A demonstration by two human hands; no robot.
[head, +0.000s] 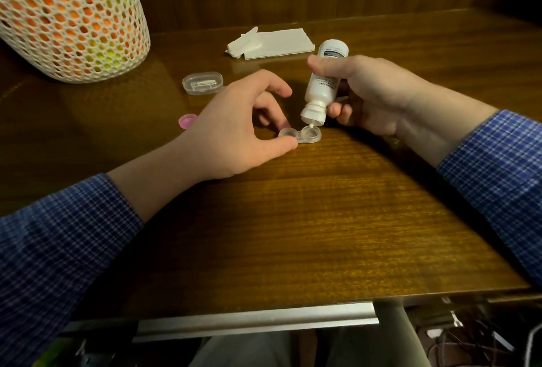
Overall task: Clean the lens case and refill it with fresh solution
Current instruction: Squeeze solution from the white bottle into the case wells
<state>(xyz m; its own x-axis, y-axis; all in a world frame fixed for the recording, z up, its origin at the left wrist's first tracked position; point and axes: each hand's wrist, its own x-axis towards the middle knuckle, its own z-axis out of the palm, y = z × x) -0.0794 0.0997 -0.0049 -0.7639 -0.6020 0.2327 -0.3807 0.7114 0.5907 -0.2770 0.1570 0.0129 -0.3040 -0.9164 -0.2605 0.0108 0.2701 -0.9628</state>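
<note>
My left hand (pixel 243 126) pinches the lens case (pixel 299 135) flat on the table (pixel 322 220). My right hand (pixel 372 94) grips the bottle (pixel 322 79), tipped down, its tip just over the right cup. The case lies sideways between my hands.

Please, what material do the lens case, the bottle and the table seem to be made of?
Lens case: seemingly clear, slightly frosted plastic; the wood shows through its wells.
Bottle: opaque white plastic, probably, with a matte body and a printed label.
Table: wood or wood-look veneer, I cannot tell which; brown grain lines with a glossy finish that reflects light.
</note>
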